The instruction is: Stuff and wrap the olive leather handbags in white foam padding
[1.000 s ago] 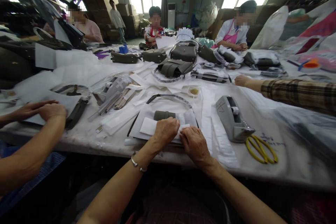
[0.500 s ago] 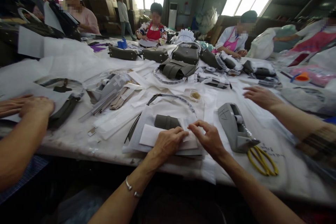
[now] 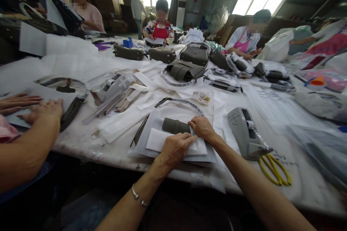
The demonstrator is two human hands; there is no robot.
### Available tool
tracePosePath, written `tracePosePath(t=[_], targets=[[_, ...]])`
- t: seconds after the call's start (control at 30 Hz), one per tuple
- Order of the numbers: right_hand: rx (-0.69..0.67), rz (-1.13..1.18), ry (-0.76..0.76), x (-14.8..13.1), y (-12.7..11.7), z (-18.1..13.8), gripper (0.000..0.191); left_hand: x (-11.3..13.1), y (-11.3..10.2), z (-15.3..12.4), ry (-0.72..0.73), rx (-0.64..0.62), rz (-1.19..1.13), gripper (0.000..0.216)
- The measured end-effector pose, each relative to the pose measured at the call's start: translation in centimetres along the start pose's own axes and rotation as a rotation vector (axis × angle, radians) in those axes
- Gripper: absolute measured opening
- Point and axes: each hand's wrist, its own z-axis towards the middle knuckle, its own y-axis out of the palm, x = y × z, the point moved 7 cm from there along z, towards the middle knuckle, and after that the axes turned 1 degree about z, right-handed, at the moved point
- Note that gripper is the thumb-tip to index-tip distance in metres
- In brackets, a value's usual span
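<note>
In front of me an olive-grey handbag lies flat on the table, largely covered by a thin white wrapping sheet. Its dark flap shows through an opening, and the film-wrapped handle arches behind it. Across the front lies a folded white foam sheet. My left hand holds that sheet down, fingers bent and close together. My right hand is closed at the right end of the flap, fingertips down; what they pinch is hidden.
Right of the bag stands a grey tape dispenser, with yellow-handled scissors beside it. Further back are several olive bags and flat strips. At left a co-worker's hands press paper over another bag.
My right hand has moved up and left, onto the flap's right end. My left hand stays on the foam sheet. The co-worker's arm at right has left the view.
</note>
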Motion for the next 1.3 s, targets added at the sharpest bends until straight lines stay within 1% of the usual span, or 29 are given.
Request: tracePosePath(t=[0.17, 0.3, 0.37, 0.4, 0.5, 0.53, 0.6, 0.67, 0.77, 0.87, 0.93, 1.03, 1.13, 1.3], targets=[[-0.006, 0.051, -0.028, 0.6, -0.2, -0.1, 0.032, 0.1, -0.5, -0.1, 0.001, 0.048, -0.001, 0.042], [-0.042, 0.208, -0.171, 0.9, -0.6, -0.7, 0.029, 0.6, -1.0, -0.3, 0.069, 0.092, -0.057, 0.039], [-0.004, 0.293, -0.223, 0.9, -1.4, -1.4, 0.024, 0.7, -1.2, -0.4, 0.088, 0.101, -0.116, 0.036], [0.039, 0.319, -0.224, 0.9, -2.0, -1.8, 0.022, 0.7, -1.3, -0.4, 0.093, 0.109, -0.144, 0.035], [0.193, 0.370, -0.213, 0.3, -4.2, -4.2, 0.016, 0.8, -1.9, -0.4, 0.114, 0.148, -0.210, 0.035], [0.217, 0.394, -0.229, -0.3, -4.9, -5.4, 0.014, 1.0, -2.0, -0.4, 0.123, 0.156, -0.224, 0.034], [0.205, 0.440, -0.291, -1.7, -5.7, -8.1, 0.016, 1.1, -2.1, -0.4, 0.133, 0.147, -0.241, 0.033], [0.170, 0.467, -0.334, -2.9, -6.0, -10.6, 0.030, 1.2, -2.0, -0.4, 0.131, 0.128, -0.236, 0.031], [0.200, 0.463, -0.322, -3.5, -5.5, -12.9, 0.052, 1.1, -1.9, -0.6, 0.142, 0.131, -0.228, 0.030], [0.278, 0.451, -0.304, -3.3, -4.1, -13.6, 0.061, 1.0, -2.0, -0.8, 0.187, 0.153, -0.275, 0.032], [0.348, 0.463, -0.280, -2.9, -3.2, -13.5, 0.061, 1.0, -2.0, -0.9, 0.210, 0.143, -0.306, 0.033], [0.422, 0.526, -0.213, -2.0, -2.1, -13.3, 0.060, 0.9, -2.0, -0.7, 0.208, 0.085, -0.319, 0.031], [0.427, 0.588, -0.172, -1.5, -1.6, -13.2, 0.060, 0.9, -2.1, -0.5, 0.188, 0.046, -0.385, 0.025], [0.418, 0.620, -0.142, -1.3, -1.5, -13.2, 0.051, 0.7, -2.9, -0.4, 0.145, 0.059, -0.553, 0.021]])
